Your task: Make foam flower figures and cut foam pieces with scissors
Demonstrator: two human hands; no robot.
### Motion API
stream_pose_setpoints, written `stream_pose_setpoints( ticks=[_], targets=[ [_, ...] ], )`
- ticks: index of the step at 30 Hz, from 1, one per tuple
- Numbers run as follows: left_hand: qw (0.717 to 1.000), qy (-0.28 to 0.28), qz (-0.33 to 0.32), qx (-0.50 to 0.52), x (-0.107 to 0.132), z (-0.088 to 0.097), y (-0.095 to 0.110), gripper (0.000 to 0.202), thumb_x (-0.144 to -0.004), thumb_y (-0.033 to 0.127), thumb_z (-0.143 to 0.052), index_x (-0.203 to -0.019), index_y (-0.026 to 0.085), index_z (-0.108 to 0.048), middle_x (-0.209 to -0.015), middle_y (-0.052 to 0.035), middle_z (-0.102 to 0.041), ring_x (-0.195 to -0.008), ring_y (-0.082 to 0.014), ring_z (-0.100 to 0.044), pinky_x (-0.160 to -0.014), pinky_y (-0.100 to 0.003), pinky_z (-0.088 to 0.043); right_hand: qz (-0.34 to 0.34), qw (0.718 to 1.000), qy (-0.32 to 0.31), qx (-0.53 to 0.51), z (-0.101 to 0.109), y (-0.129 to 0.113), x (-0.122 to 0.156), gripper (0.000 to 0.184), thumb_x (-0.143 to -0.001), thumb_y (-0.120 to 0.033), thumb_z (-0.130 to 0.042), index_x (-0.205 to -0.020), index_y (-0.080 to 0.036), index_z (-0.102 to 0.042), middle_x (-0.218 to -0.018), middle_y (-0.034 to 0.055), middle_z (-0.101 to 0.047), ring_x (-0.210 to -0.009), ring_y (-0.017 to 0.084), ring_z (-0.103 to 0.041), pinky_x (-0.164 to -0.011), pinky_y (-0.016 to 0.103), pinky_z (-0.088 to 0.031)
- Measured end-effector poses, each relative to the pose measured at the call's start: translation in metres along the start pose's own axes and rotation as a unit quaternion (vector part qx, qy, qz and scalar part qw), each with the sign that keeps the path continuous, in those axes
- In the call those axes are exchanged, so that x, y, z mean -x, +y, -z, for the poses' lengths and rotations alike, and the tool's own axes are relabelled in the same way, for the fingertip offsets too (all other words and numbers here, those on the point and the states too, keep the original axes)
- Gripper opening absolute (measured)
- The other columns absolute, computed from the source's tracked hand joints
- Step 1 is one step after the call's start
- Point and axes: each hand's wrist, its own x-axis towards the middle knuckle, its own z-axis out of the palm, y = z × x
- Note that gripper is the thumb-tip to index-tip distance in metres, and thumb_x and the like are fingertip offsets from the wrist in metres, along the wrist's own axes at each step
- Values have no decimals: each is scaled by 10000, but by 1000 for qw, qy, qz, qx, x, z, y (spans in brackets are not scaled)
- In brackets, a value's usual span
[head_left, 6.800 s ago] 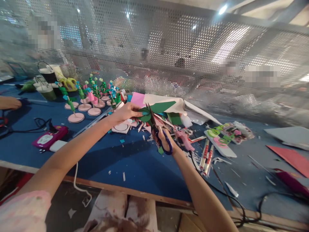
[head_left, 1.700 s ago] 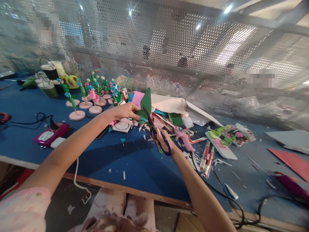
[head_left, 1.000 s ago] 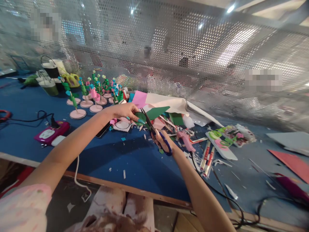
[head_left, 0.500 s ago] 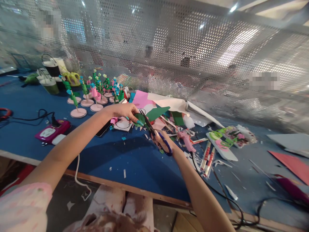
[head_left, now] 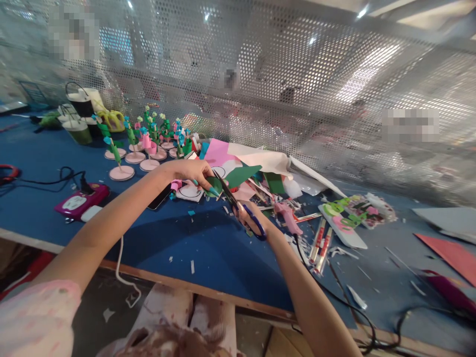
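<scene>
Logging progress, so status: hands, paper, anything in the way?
Left hand pinching green paper. Right hand holding scissors. Pink glue gun right of scissors, apparently not blocking.

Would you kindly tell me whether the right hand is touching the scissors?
Touching: the head view shows the right hand closed around the near end of the scissors.

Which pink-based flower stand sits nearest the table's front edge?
The front-left flower stand, blue bloom on a green stem: its base is closest to the front of the table; others stand farther back.
</scene>
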Motion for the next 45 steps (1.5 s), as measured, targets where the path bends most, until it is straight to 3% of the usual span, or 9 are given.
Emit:
stream_pose_setpoints(
  ticks=[7,13,22,27,33,37,42,45],
  targets=[
    [999,15,26,-33,0,1,2,233,-536,310,-839,-688,161,-744,-541,17,-601,-497,-80,-459,-497,-218,-333,-5,1000,-7,13,1,3,0,652,-743,-845,-310,-642,-209,-412,-541,-16,-451,-471,96,-392,-438,239,-319],
    [1000,12,12,7,-3,2,-3,400,-503,297,-852,-853,158,-715,-651,12,-676,-548,-91,-537,-525,-211,-365,3,1000,-10,13,1,2,0,648,-752,-840,-298,-642,-210,-405,-535,-28,-421,-469,94,-372,-449,244,-303],
    [999,-1,5,-43,-3,8,-7,495,-532,287,-850,-981,168,-677,-547,45,-627,-441,-84,-514,-470,-207,-321,-2,1000,-12,14,2,2,-1,615,-770,-804,-325,-618,-214,-407,-490,-28,-430,-449,98,-373,-439,248,-307],
    [996,12,9,-85,-5,9,-10,494,-532,276,-849,-987,178,-683,-511,53,-603,-427,-95,-504,-466,-218,-310,-43,999,-21,10,1,6,-2,547,-761,-740,-443,-598,-222,-375,-463,-41,-403,-411,94,-357,-404,246,-284],
    [995,36,25,-93,-3,9,-11,482,-555,223,-827,-1002,158,-658,-514,53,-608,-445,-104,-554,-481,-208,-363,-93,996,12,-11,-1,11,-1,587,-746,-785,-417,-570,-228,-362,-435,-48,-358,-370,82,-327,-367,241,-255],
    [994,103,-2,-32,-7,6,-12,332,-596,179,-802,-896,150,-662,-562,47,-637,-468,-97,-582,-529,-211,-438,-84,991,97,39,1,22,-8,598,-740,-786,-437,-540,-229,-354,-446,-37,-356,-426,93,-339,-402,245,-266],
    [967,189,5,172,-21,0,-22,163,-688,180,-771,-796,107,-673,-651,2,-695,-558,-94,-647,-656,-227,-528,-72,966,229,95,9,31,-15,629,-652,-797,-535,-487,-231,-317,-471,-33,-325,-485,105,-340,-432,247,-278],
    [938,221,16,267,-27,-2,-28,135,-716,161,-757,-800,96,-674,-687,-26,-715,-608,-116,-685,-678,-230,-551,-146,970,192,-3,8,34,-16,597,-668,-763,-560,-504,-233,-340,-428,-38,-353,-410,102,-358,-376,239,-300]
  ],
)
